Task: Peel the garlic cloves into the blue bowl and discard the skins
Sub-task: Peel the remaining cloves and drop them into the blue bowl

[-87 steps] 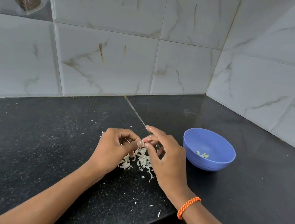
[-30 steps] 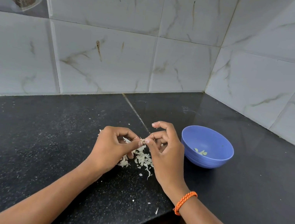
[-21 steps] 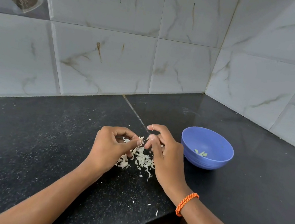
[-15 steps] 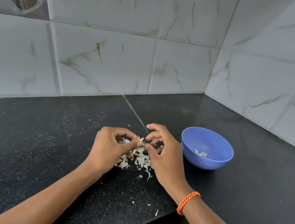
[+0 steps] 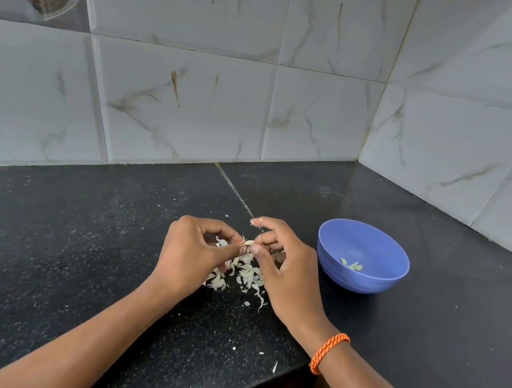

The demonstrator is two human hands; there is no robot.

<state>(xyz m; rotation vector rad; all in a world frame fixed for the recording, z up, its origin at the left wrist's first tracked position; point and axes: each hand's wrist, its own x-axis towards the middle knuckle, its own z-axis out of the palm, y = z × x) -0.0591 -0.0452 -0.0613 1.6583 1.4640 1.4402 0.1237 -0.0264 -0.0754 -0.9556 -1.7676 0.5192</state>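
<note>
Over the black bench [image 5: 66, 263], left hand [image 5: 194, 251] and right hand [image 5: 286, 266] are both pinching a tiny, light, probably slippery garlic clove [image 5: 249, 243], best gripped at its ends.

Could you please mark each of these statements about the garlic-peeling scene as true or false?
1. Both hands pinch one garlic clove between them. True.
2. The blue bowl stands by the left hand. False: it stands beside the right hand.
3. The bowl is empty. False: a few peeled pieces lie in it.
4. Loose skins lie on the black counter under the hands. True.
5. An orange band circles the right wrist. True.
</note>
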